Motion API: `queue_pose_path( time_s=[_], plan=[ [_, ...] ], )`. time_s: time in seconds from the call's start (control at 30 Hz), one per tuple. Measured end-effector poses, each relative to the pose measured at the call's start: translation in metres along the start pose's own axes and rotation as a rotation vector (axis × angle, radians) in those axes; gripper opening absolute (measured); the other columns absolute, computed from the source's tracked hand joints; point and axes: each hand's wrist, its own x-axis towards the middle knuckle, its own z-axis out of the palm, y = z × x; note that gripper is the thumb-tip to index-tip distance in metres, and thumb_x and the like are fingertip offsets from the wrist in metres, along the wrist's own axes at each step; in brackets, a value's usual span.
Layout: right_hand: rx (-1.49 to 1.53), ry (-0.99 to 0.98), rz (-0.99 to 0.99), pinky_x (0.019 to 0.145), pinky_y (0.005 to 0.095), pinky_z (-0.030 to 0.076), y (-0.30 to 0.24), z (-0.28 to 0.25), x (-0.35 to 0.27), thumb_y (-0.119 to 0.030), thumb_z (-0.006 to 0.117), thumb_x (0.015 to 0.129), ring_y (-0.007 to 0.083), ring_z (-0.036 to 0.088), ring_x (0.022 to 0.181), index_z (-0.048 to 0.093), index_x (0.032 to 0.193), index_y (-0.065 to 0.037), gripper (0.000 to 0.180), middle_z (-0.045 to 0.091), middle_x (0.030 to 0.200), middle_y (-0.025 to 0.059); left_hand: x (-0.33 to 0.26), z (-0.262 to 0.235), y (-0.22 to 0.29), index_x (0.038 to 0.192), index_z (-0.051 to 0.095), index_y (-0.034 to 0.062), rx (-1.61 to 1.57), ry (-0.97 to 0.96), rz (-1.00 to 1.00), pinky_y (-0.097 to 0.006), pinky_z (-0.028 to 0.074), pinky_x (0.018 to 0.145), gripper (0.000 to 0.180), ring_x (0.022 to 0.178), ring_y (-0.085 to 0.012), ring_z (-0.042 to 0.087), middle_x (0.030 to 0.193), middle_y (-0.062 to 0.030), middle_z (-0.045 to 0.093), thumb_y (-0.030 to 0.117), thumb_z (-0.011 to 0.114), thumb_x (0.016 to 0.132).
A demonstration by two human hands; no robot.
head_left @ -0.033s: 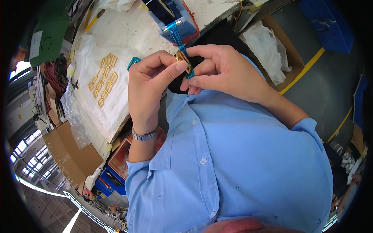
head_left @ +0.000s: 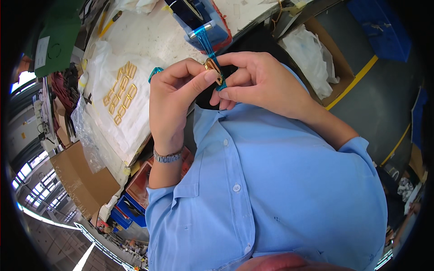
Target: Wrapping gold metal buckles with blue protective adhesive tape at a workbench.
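My left hand [head_left: 174,90] pinches a small gold metal buckle [head_left: 208,65] between thumb and fingers. My right hand [head_left: 255,83] is closed beside it, with thumb and fingers on a strip of shiny teal tape [head_left: 205,43]. The strip runs down from a blue-grey tape dispenser [head_left: 194,34] to the buckle, and a teal end [head_left: 221,86] shows below, by my right thumb. How far the tape goes around the buckle is partly hidden by my fingers. Another teal piece [head_left: 155,73] sits next to the back of my left hand.
On the worktable [head_left: 149,34], several gold frame-shaped buckles [head_left: 121,97] lie in rows on a white sheet [head_left: 135,119]. A yellow-handled cutter [head_left: 110,25] lies farther back. To the right, a cardboard box [head_left: 337,58] holds white plastic bags [head_left: 309,58]. Blue and red bins [head_left: 131,210] stand below the table's left side.
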Motion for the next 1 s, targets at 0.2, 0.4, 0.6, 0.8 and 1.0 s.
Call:
queue_pose_path(
  time_s=[0.2,0.4,0.6,0.8,1.0],
  plan=[
    [0.012,0.067,0.006,0.077,0.0285,0.063,0.004,0.002,0.003,-0.006,0.07,0.1,0.0132,0.076,0.079,0.065,0.138,0.008,0.04,0.083,0.094,0.0132,0.016,-0.01,-0.002,0.099,0.078,-0.003,0.052,-0.063,-0.06,-0.024,0.053,0.079,0.012,0.084,-0.0076,0.067,0.091,-0.0031,0.077,0.009,0.082,0.098],
    [-0.003,0.094,-0.003,0.073,0.0285,0.062,0.003,0.002,0.005,-0.006,0.07,0.101,0.013,0.075,0.076,0.069,0.132,0.008,0.034,0.082,0.089,0.0128,0.019,-0.012,-0.008,0.101,0.079,-0.0032,0.0,-0.069,-0.099,-0.023,0.053,0.081,0.014,0.084,-0.0079,0.068,0.093,-0.0039,0.078,0.01,0.083,0.098],
    [0.099,0.044,0.021,0.077,0.0284,0.062,0.004,-0.002,0.007,-0.005,0.069,0.1,0.0139,0.076,0.08,0.065,0.138,0.008,0.04,0.082,0.094,0.0134,0.02,-0.014,-0.009,0.101,0.079,-0.0031,-0.008,-0.054,-0.102,-0.024,0.053,0.081,0.014,0.086,-0.0081,0.068,0.095,-0.0038,0.078,0.011,0.082,0.099],
    [0.128,-0.004,-0.008,0.082,0.0291,0.063,0.006,-0.004,0.009,-0.003,0.068,0.101,0.0159,0.077,0.084,0.052,0.15,0.012,0.054,0.083,0.101,0.0155,0.023,-0.019,-0.016,0.102,0.079,-0.0011,-0.121,-0.034,-0.185,-0.023,0.052,0.08,0.015,0.085,-0.0078,0.064,0.095,-0.0021,0.076,0.014,0.081,0.101],
    [0.127,0.033,0.006,0.083,0.0306,0.063,0.012,-0.004,0.01,-0.001,0.066,0.1,0.0179,0.077,0.085,0.032,0.161,0.017,0.072,0.082,0.101,0.0178,0.024,-0.017,-0.021,0.107,0.077,0.001,-0.247,-0.051,-0.229,-0.023,0.053,0.082,0.017,0.088,-0.0089,0.064,0.098,-0.0004,0.074,0.016,0.081,0.102]
  ],
)
